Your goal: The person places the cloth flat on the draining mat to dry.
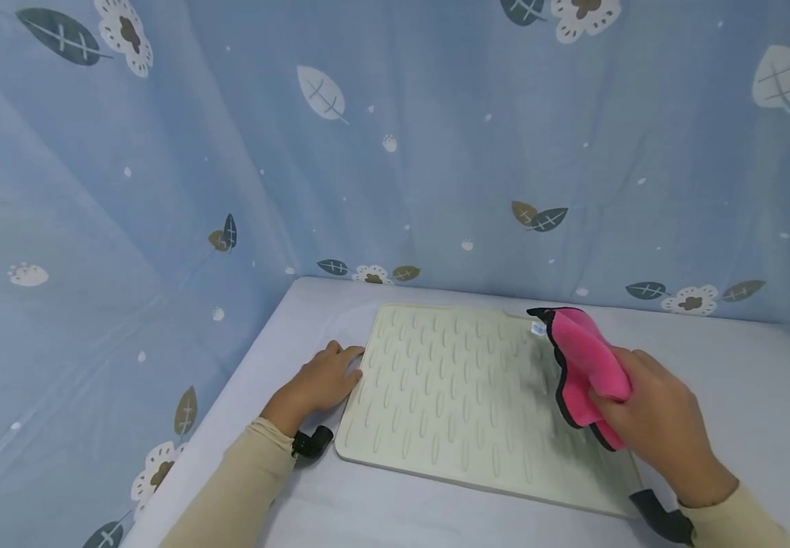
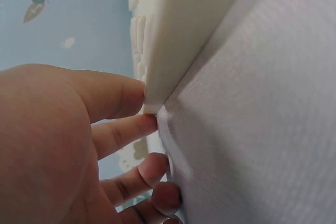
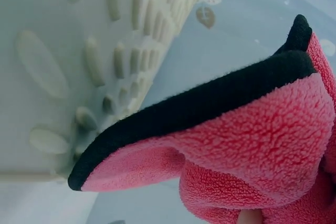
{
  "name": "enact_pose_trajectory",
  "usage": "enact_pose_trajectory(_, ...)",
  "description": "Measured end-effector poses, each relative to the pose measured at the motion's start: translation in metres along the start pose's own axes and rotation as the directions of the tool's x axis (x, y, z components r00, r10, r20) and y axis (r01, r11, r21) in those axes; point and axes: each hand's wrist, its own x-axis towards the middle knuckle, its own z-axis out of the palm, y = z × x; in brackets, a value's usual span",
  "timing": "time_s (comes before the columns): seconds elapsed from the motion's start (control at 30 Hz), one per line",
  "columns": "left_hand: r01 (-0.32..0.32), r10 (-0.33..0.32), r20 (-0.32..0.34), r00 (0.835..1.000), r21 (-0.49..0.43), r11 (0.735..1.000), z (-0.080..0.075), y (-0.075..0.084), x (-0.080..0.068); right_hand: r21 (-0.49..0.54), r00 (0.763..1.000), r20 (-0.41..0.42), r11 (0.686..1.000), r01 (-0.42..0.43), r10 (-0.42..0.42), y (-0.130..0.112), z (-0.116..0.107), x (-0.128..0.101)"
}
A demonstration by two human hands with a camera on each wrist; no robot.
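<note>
Head view: the right hand (image 1: 662, 422) is gripping a pink fleece cloth with black trim (image 1: 583, 365) on the right end of the cream ribbed rectangular mat (image 1: 457, 396).

Left wrist view: the left hand (image 2: 68, 145), fingers straight, is bracing the mat's left edge.

Right wrist view: the cloth is bunched just above the mat's ribs.

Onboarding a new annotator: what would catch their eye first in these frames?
The bright pink cloth with black trim, bunched in the right hand, pops against the pale scene as it lies on the right part of the cream ridged mat. Next, the left hand rests with its fingers against the mat's left edge on the white table. Behind it all hangs a blue curtain with leaf and flower prints.
</note>
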Motion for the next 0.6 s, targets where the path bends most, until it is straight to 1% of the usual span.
enact_pose_trajectory(0.07,0.003,-0.003,0.001,1.000,0.003,1.000,-0.001,0.001,0.001,0.003,1.000,-0.001,1.000,0.008,-0.008,-0.003,0.001,0.002)
enact_pose_trajectory(0.27,0.020,-0.019,0.018,1.000,-0.015,1.000,0.000,0.000,0.003,0.009,0.999,0.044,1.000,0.004,-0.005,-0.017,0.007,0.009)
enact_pose_trajectory(0.43,0.023,-0.022,0.022,1.000,-0.019,1.000,0.000,0.000,0.004,0.015,0.998,0.049,0.999,0.028,-0.029,-0.026,0.015,0.015)
enact_pose_trajectory(0.6,0.014,-0.014,0.026,1.000,-0.015,1.000,0.000,0.001,0.004,0.038,0.997,0.073,0.999,0.006,-0.009,-0.035,0.022,0.020)
